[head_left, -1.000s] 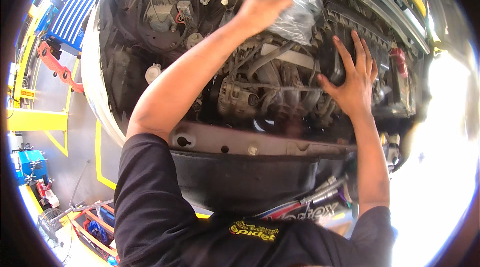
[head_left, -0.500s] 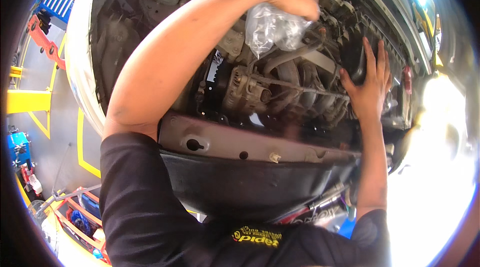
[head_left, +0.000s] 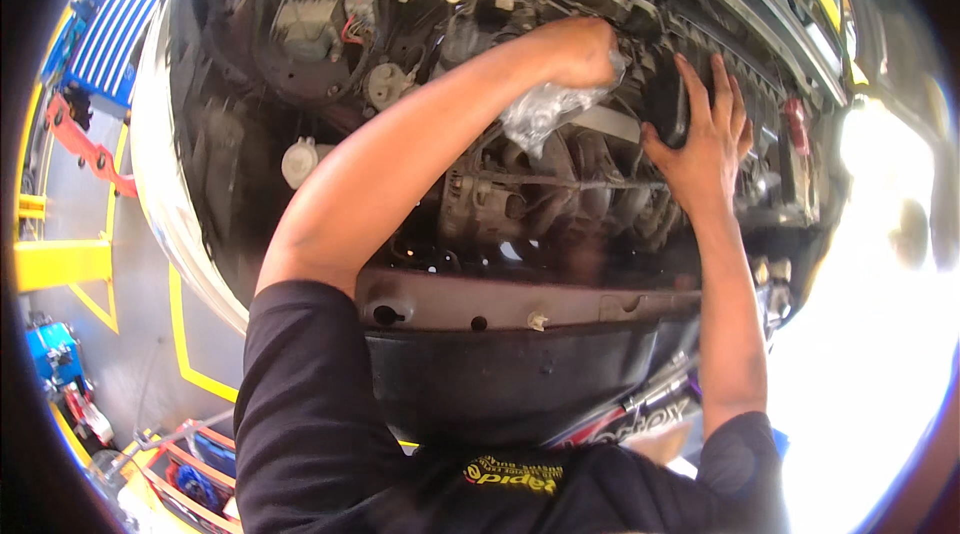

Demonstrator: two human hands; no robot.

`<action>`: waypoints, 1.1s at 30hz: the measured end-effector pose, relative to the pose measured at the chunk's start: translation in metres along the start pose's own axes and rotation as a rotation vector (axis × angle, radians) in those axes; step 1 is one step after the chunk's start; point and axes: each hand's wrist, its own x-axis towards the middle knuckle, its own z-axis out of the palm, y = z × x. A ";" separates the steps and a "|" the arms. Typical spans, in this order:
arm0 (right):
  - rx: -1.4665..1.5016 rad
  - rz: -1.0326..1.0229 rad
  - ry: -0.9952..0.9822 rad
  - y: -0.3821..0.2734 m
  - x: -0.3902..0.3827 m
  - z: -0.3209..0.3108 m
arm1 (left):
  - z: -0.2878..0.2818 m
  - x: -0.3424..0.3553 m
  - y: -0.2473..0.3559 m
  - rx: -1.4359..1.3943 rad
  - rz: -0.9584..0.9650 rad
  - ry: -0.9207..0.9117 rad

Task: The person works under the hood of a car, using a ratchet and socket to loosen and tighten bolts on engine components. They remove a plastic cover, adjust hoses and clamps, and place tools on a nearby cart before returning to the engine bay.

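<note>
My left hand (head_left: 582, 49) reaches over the engine, its fingers closed round a crumpled clear plastic bag (head_left: 545, 114). The bag hangs below the fist, above the engine's intake pipes (head_left: 595, 184). What the bag may contain cannot be made out. My right hand (head_left: 705, 139) lies with its fingers spread on a black ribbed plastic housing (head_left: 665, 99) at the right of the engine bay. An alternator (head_left: 478, 199) sits below my left forearm, which hides part of the engine.
A painted front panel (head_left: 450, 304) with holes and a black bumper (head_left: 520, 374) lie between me and the engine. A white reservoir cap (head_left: 299, 163) is at the left. Beyond the car stand a red lifting arm (head_left: 90, 149), a blue cabinet (head_left: 110, 29) and an orange-framed tool cart (head_left: 190, 484).
My view has shifted. The bag has moved toward the right hand and the ribbed housing, still in my left hand. My right hand stays spread on the housing.
</note>
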 end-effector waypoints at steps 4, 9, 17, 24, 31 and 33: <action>0.003 0.010 -0.018 0.004 -0.001 0.000 | 0.005 -0.021 0.032 0.202 0.020 -0.002; 0.039 -0.021 0.026 0.006 -0.002 0.004 | 0.024 -0.025 0.013 0.158 0.215 0.203; 0.086 -0.047 0.050 0.016 0.002 0.005 | 0.021 -0.027 0.056 0.277 -0.115 0.145; 0.144 -0.070 0.096 0.022 -0.003 0.005 | -0.032 0.014 0.045 0.312 -0.203 0.136; 0.227 -0.042 0.135 0.024 -0.007 0.013 | -0.010 -0.001 0.073 0.424 -0.005 0.290; 0.209 -0.035 0.086 0.020 -0.007 0.010 | -0.011 -0.011 0.080 0.333 0.072 0.296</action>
